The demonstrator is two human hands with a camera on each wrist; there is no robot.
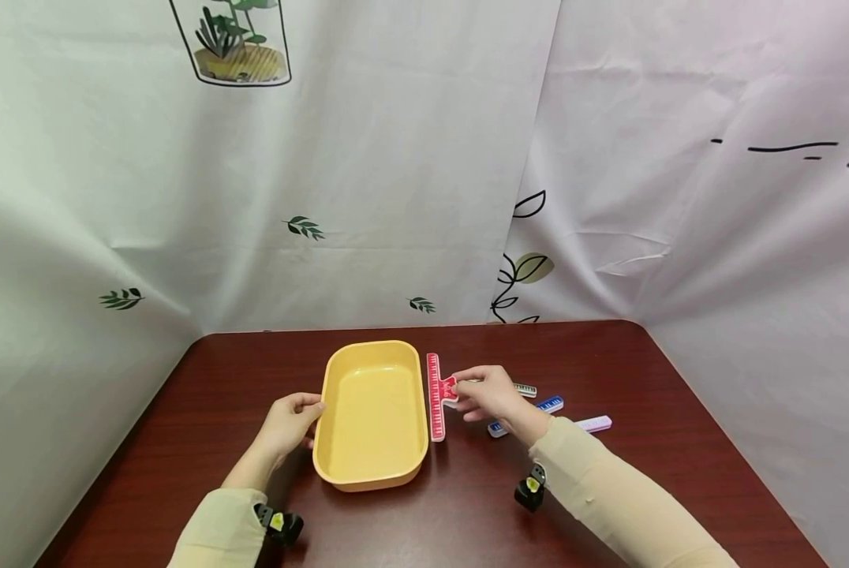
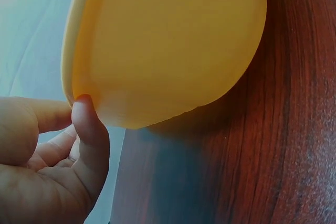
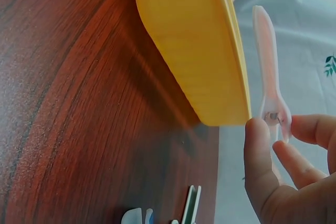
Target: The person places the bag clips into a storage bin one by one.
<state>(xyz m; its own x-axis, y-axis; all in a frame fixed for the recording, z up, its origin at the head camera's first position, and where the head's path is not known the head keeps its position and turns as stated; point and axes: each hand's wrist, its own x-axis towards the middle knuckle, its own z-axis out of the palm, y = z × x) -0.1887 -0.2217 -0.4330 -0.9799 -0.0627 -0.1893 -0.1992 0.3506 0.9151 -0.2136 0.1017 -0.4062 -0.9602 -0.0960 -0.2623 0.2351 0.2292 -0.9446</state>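
My left hand [image 1: 286, 426] pinches the left rim of a yellow rectangular tray [image 1: 371, 426], thumb on the inner side as the left wrist view shows. Nothing lies inside the tray. Just beyond its right rim, my right hand [image 1: 491, 393] holds a red clip [image 1: 435, 398] with a long piano-key-patterned bar. Thumb and fingers pinch the clip's short handle, and the bar runs along the tray's right side. Seen edge-on in the right wrist view, the clip [image 3: 268, 61] is raised off the table beside the tray wall [image 3: 194, 51].
Behind and under the right forearm, a blue clip [image 1: 548, 405], a pale clip with dark marks [image 1: 525, 390] and a lilac clip [image 1: 595, 424] lie on the dark red wooden table [image 1: 254, 363]. White patterned cloth [image 1: 396, 197] hangs around the table's back and sides.
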